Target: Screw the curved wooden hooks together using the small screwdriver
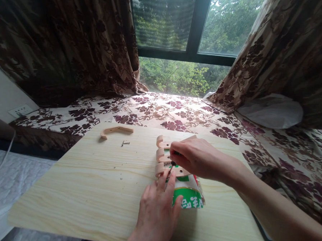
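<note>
Three curved wooden hooks lie side by side on a green and white printed packet (pixel 188 195): the far hook (pixel 162 143), the middle hook (pixel 161 155) and the near hook (pixel 184 172). My right hand (pixel 187 156) is closed round the dark handle of a screwdriver (pixel 172 165), whose shaft slants down to the near hook. My left hand (pixel 159 203) rests on the packet, its fingertips at the near hook beside the screwdriver's tip, thumb apart from the fingers. Whether its fingertips pinch a screw is hidden.
Another wooden hook (pixel 118 130) lies at the table's back left, with a few small screws (pixel 125 142) near it. Dark specks dot the pale wooden table (pixel 87 192). Beyond its back edge are a floral-covered ledge (pixel 156 113), curtains and a window.
</note>
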Available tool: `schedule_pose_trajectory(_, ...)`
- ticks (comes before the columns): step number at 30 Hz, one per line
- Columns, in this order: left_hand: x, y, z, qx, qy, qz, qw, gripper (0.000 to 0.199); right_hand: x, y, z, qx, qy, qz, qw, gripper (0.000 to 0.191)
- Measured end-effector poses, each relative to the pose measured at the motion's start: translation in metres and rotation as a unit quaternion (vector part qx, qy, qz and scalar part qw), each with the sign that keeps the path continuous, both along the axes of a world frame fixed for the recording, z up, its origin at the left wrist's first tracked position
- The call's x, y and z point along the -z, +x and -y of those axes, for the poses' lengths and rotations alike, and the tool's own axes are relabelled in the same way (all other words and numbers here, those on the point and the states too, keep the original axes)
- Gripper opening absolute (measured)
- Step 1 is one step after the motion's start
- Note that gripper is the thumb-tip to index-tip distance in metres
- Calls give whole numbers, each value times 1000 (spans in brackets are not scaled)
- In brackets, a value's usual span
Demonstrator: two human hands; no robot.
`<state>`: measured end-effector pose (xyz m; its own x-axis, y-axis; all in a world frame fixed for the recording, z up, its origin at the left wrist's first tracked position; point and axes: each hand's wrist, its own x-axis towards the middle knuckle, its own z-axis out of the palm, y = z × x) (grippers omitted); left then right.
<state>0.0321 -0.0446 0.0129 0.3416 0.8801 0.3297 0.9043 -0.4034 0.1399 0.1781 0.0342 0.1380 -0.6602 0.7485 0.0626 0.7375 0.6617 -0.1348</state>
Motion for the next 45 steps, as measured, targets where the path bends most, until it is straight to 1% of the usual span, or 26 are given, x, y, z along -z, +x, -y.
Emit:
schedule_pose_trajectory(4,0,0,0,3,2,2,1000,50,-1,1,1,12,2,8,1000,23)
schedule_pose_trajectory(7,-1,0,1,1,1,1,1000,50,-4,1,3,-8,-17,-6,1000,16)
schedule_pose_trajectory(10,-2,0,2,-3,-4,-3,1000,49,-2,0,3,-20,-23,-27,999,17)
schedule_pose_trajectory(14,0,-1,1,0,-7,1,1000,49,4,-2,1,5,-7,-19,1000,21)
schedule_pose_trajectory(17,-1,-1,1,-3,-13,2,1000,49,5,-3,1,15,1,-16,1000,21)
schedule_pose_trajectory(21,-3,1,0,-6,-28,2,1000,49,2,-3,5,-17,-4,-34,999,13)
schedule_pose_trajectory(23,-4,1,0,-9,-33,5,999,49,3,-4,7,-22,-5,-40,999,14)
schedule_pose_trajectory(26,-3,0,0,-7,-30,6,1000,49,9,-7,8,-2,6,-44,999,18)
schedule_pose_trajectory(29,0,-1,1,1,-20,4,1000,49,15,-9,7,42,16,-42,998,20)
schedule_pose_trajectory(31,1,-2,1,1,-17,3,1000,49,15,-9,6,64,14,-40,997,20)
schedule_pose_trajectory(33,1,-2,1,-2,-19,5,1000,49,14,-7,7,53,10,-48,997,17)
schedule_pose_trajectory(36,0,-1,0,-3,-24,12,1000,49,12,-4,8,-2,7,-81,997,12)
schedule_pose_trajectory(38,0,-1,1,-1,-28,15,999,49,13,-2,8,-22,7,-100,995,14)
schedule_pose_trajectory(39,0,-1,1,1,-30,15,999,50,15,-2,8,-21,7,-105,994,15)
schedule_pose_trajectory(41,1,-1,2,1,-33,14,999,50,18,-3,7,6,6,-103,995,15)
schedule_pose_trajectory(43,2,-2,2,0,-33,11,999,50,20,-4,6,48,8,-91,995,17)
schedule_pose_trajectory(45,2,-2,2,-1,-33,9,999,49,19,-5,6,67,15,-82,994,18)
